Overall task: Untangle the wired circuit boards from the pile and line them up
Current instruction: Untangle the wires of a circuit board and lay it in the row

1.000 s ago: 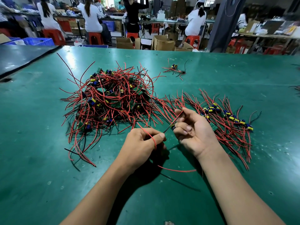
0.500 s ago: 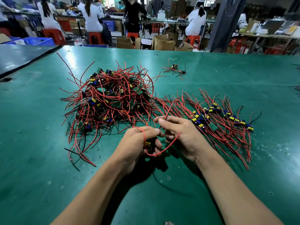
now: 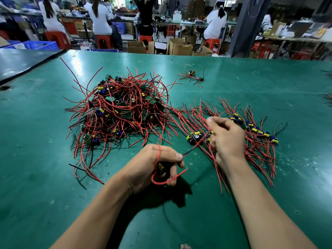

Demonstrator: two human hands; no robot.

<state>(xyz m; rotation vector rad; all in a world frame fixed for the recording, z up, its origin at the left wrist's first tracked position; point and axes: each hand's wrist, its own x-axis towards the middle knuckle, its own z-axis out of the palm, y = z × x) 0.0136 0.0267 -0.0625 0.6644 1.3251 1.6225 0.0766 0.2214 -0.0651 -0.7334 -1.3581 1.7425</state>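
Observation:
A tangled pile (image 3: 122,112) of small green circuit boards with red and black wires lies on the green table (image 3: 36,159), left of centre. To its right a row of boards (image 3: 258,132) lies side by side with wires fanned out. My left hand (image 3: 152,164) is closed around one board with a yellow capacitor (image 3: 160,167); its red wire loops below my fingers. My right hand (image 3: 226,139), blurred, is over the left end of the row, fingers curled on a board (image 3: 195,137) or its wire.
One stray wired board (image 3: 192,74) lies far back on the table. A dark table (image 3: 21,60) adjoins at the far left. Beyond the far edge are cardboard boxes (image 3: 179,46), red stools and seated people at other benches.
My right hand has moved right, away from my left hand, to the row of boards. My left hand has kept its board and dropped slightly toward me.

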